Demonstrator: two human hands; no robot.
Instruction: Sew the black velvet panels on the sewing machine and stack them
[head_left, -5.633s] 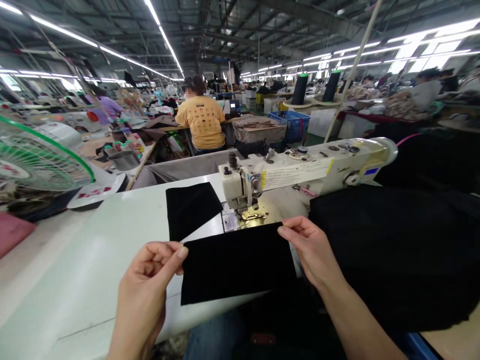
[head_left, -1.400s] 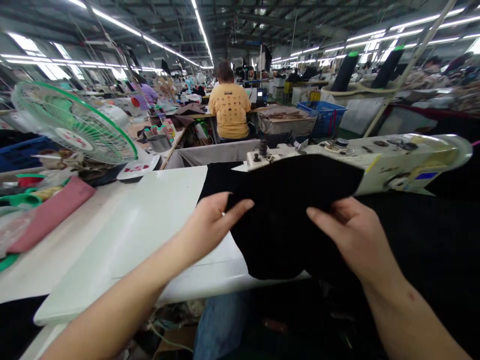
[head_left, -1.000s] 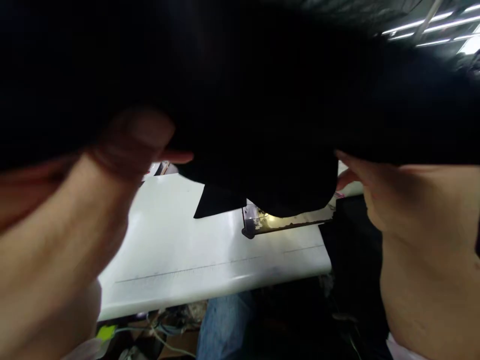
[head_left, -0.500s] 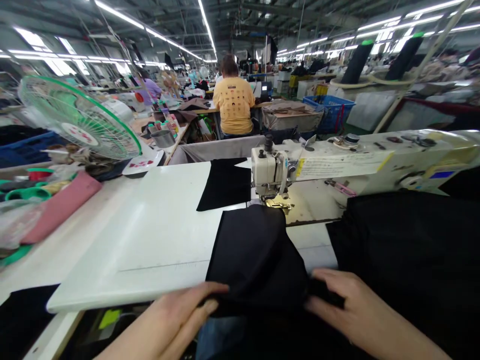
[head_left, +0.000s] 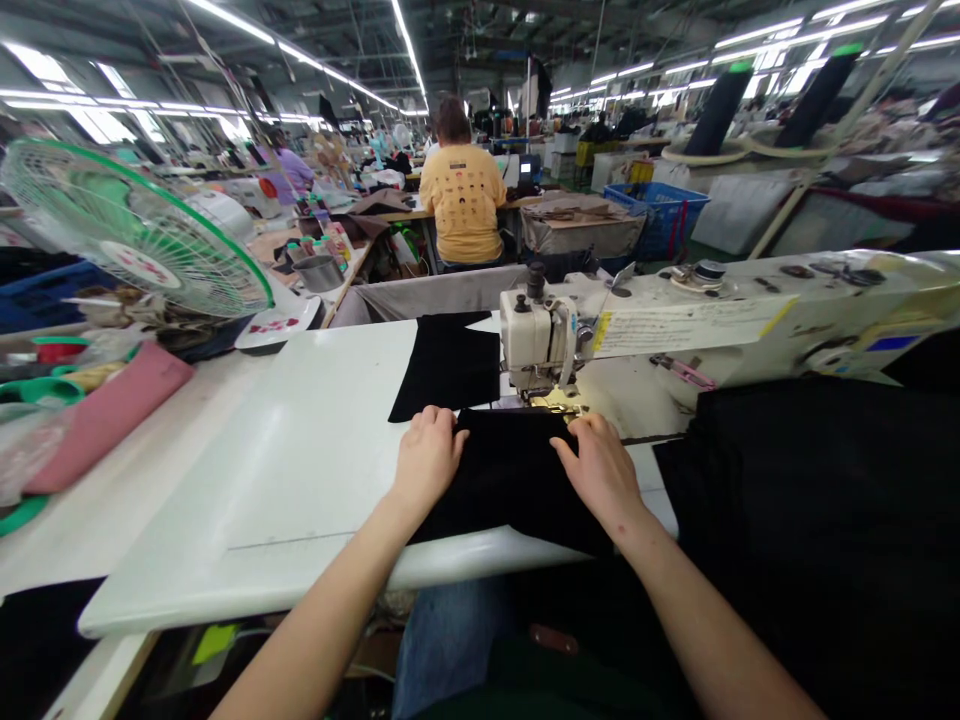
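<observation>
A black fabric piece (head_left: 517,485) lies on the white sewing table just in front of the sewing machine (head_left: 536,345), its far edge close to the presser foot. My left hand (head_left: 429,455) grips the far left corner of this cloth, thumb pointing inward. At the opposite corner, my right hand (head_left: 600,462) has its fingers closed on the cloth edge, right beside the needle area. Another black fabric piece (head_left: 450,365), with a notch at its far edge, rests flat left of the machine head.
A large heap of black fabric (head_left: 810,500) covers the right side. To the left stand a green-rimmed fan (head_left: 142,235) and a folded pink cloth (head_left: 112,420). Thread cones (head_left: 720,110) rise behind the machine. A person in a yellow shirt (head_left: 463,205) sits ahead, facing away.
Both hands have moved forward from the near edge of the cloth to its far corners by the machine. The cloth now lies flatter, and the table's front edge shows below it.
</observation>
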